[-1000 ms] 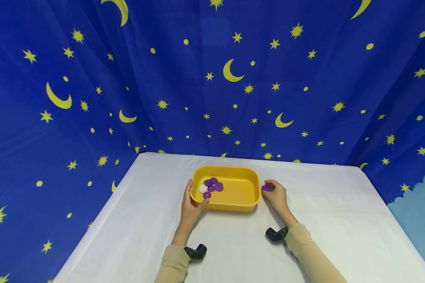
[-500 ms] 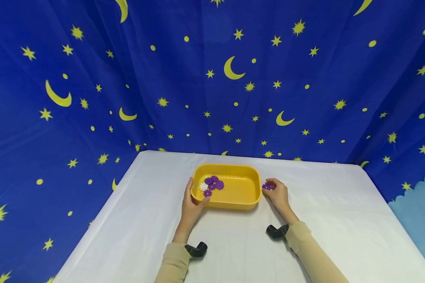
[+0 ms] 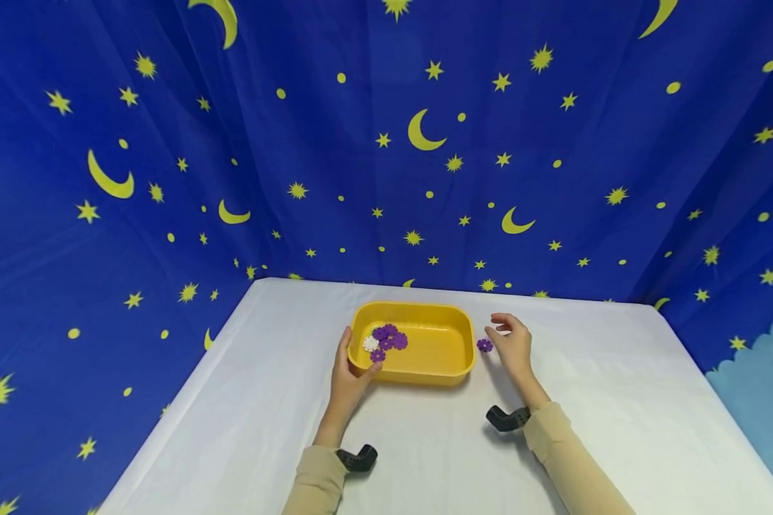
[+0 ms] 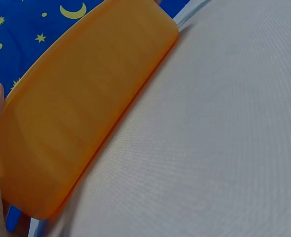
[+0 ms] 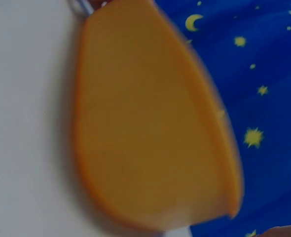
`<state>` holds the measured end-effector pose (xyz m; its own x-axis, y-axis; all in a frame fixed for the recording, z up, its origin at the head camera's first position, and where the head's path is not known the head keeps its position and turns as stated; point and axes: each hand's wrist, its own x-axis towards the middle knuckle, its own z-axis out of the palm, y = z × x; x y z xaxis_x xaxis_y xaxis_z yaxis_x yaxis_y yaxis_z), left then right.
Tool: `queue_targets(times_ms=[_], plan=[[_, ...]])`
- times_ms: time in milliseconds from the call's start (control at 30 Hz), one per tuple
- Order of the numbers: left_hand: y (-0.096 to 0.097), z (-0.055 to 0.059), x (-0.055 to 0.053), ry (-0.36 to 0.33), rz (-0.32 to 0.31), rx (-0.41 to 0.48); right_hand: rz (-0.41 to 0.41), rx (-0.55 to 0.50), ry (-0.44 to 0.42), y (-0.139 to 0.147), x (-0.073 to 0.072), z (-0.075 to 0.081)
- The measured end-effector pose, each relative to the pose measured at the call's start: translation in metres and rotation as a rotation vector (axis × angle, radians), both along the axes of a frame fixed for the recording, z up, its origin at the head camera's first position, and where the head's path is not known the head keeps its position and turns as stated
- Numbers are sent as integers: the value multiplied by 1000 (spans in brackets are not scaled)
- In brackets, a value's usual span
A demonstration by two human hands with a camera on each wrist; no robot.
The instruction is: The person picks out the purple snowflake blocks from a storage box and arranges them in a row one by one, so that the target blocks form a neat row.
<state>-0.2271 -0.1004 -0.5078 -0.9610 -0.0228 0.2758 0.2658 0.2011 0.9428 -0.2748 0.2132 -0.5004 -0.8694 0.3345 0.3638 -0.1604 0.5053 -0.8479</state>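
Observation:
My left hand [image 3: 346, 386] grips the left end of a yellow plastic tub [image 3: 439, 352], thumb along its front side. In the left wrist view the thumb lies against the tub's wall [image 4: 86, 103]. Inside, toward the left, lie several purple flower-shaped discs [image 3: 399, 341] and a white one [image 3: 370, 344]. A purple flower-shaped disc [image 3: 484, 345] lies on the table just right of the tub. Beside it my right hand [image 3: 514, 350] is raised, fingers apart and holding nothing. The right wrist view is blurred; the tub's end wall [image 5: 145, 123] fills most of it.
A white cloth covers the table [image 3: 425, 443]. Behind and at both sides hangs a blue curtain [image 3: 335, 143] with yellow moons and stars. Black devices are strapped to the left wrist [image 3: 358, 459] and the right wrist [image 3: 507, 418].
My right hand has let go of the purple flower-shaped disc and moved slightly right and away, leaving the disc beside the tub. My left hand keeps its grip on the tub.

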Motion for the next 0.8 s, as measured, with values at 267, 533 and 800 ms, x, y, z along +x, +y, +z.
queue_targets(times_ms=[267,533,800], plan=[[-2,-2,0,-24,-5,-11,12,-54,50,-29,0,32],[1,2,-1,-30,-11,-15,112,-91,79,-56,-5,38],[-4,-20,-11,-12,16,-23,184,-88,65,-85,-12,37]])
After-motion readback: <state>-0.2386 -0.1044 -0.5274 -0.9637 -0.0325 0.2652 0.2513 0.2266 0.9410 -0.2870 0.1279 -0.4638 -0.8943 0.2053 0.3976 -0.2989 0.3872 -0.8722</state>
